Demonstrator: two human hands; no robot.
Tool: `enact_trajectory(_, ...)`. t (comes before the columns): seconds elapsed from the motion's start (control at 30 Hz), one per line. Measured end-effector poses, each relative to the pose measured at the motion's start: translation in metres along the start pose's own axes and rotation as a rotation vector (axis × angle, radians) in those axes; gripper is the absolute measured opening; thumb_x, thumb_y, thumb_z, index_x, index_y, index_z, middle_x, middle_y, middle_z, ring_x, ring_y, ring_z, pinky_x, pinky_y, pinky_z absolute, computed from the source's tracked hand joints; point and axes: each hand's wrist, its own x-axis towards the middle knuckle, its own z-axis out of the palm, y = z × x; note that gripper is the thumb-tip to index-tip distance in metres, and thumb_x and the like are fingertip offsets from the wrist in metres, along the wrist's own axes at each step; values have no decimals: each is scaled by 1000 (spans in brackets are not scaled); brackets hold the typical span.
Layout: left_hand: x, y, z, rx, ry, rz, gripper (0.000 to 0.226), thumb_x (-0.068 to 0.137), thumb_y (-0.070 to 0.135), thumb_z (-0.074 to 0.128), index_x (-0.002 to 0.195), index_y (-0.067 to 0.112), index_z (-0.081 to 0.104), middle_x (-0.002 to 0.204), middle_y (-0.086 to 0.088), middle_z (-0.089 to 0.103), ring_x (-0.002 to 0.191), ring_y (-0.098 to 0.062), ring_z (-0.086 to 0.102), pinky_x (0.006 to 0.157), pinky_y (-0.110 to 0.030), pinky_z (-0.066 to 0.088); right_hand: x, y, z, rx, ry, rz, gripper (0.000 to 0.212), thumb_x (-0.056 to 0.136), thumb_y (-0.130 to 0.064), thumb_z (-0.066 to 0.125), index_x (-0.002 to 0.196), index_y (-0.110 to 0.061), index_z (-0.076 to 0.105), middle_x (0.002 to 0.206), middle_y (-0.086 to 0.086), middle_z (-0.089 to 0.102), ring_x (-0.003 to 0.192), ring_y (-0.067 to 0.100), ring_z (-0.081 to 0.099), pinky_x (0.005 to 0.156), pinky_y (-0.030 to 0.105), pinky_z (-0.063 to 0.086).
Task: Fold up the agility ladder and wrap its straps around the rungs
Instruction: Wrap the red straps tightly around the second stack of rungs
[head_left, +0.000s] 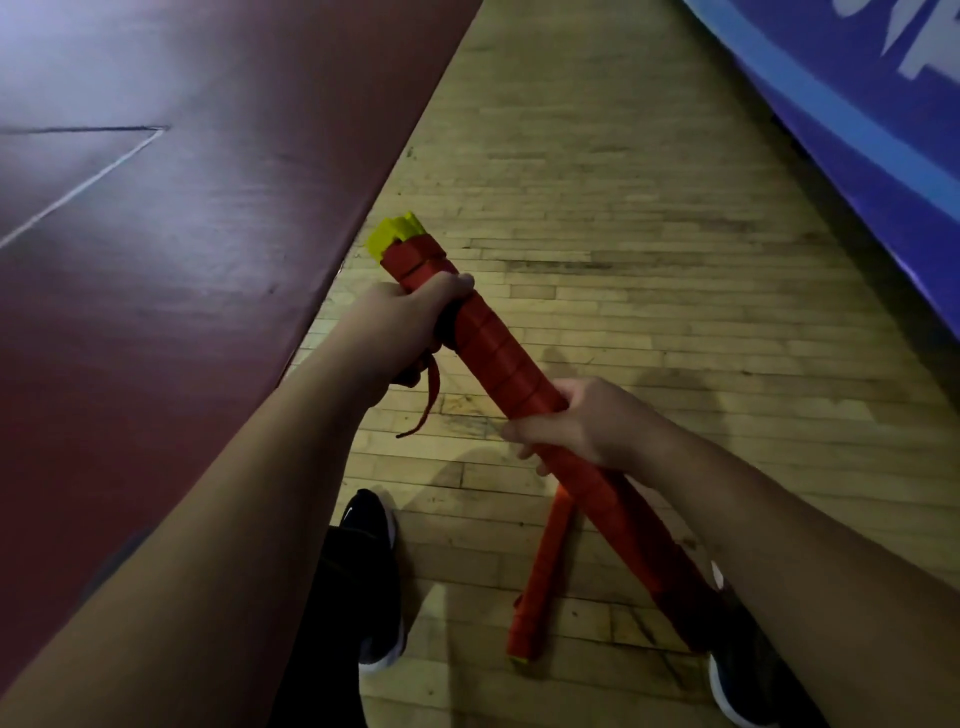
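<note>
Ladder bundle (498, 358) held in the air above the wood floor (649, 234), slanting from far-left down to near-right. Orange strap (519, 379) wound in tight turns round the stacked rungs; yellow rung ends (395, 234) stick out at the far tip. Left hand (410, 322) gripping the bundle near that far tip, fingers curled over the top. A thin strap end (428, 400) hangs loose below this hand. Right hand (576, 421) closed round the bundle's middle. A separate orange piece (540, 577) with a yellow tip sits below the right hand, dangling or on the floor, can't tell. Dark red surface (156, 208) left, blue banner (857, 104) right. Black shoe (371, 571) near the bottom.
</note>
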Motion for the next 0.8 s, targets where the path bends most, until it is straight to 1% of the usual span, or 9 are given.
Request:
enact_trajectory(0.07,1,-1,-4,-69,-45,3,55,90,63,73,97,9,71,70,-1,58,52,-14,50,52,-31,46,-2,-1,-6,164,-131,23,62,83,-45,89,132,-16,64,107,10,83,91,31,81,87,47,64)
enact_trajectory(0.13,1,0,-8,-136,-106,18,52,91,62,74,94,11,68,67,0,53,51,-14,45,51,-31,43,-5,-2,-10,264,-259,33,69,87,-46,87,140,-11,59,116,16,81,95,33,78,85,47,63)
enact_trajectory(0.23,1,2,-9,-235,-195,41,43,96,57,72,88,15,62,65,1,46,50,-14,37,49,-29,37,-7,0,-15,391,-479,8,70,93,-52,75,145,-9,57,130,23,74,105,37,76,87,47,63)
enact_trajectory(0.3,-1,3,-7,-310,-284,52,39,101,53,67,81,22,55,66,2,37,48,-12,30,47,-27,33,-9,4,-16,502,-662,-26,84,91,-59,76,152,-7,51,142,30,66,111,40,73,90,50,62)
enact_trajectory(0.37,-2,4,-5,-375,-354,73,38,104,53,64,81,26,51,67,4,31,47,-10,27,45,-25,31,-9,9,-14,618,-860,-57,92,91,-62,75,160,-9,44,152,36,54,120,47,69,96,56,59)
enact_trajectory(0.43,-1,4,-6,-415,-390,98,36,100,55,66,84,27,52,67,5,32,46,-8,28,46,-25,33,-9,12,-12,709,-950,-73,92,93,-59,74,163,-10,42,152,36,53,117,47,71,95,59,59)
enact_trajectory(0.57,3,3,-12,-400,-464,132,40,95,62,68,84,25,61,70,5,45,48,-6,35,49,-24,38,-6,13,-12,741,-913,-98,80,94,-52,74,159,-11,50,141,30,64,104,42,78,82,54,65)
enact_trajectory(0.67,6,1,-15,-333,-421,125,46,93,63,68,78,20,63,74,4,53,51,-7,38,51,-25,39,-3,13,-17,705,-816,-78,69,94,-46,76,153,-16,58,138,31,65,100,41,79,78,52,66)
enact_trajectory(0.8,4,1,-21,-196,-306,112,50,93,63,77,85,14,70,81,-3,58,56,-9,41,53,-25,40,-3,10,-19,616,-659,-13,57,97,-40,69,149,-19,59,135,29,69,95,39,79,74,47,65)
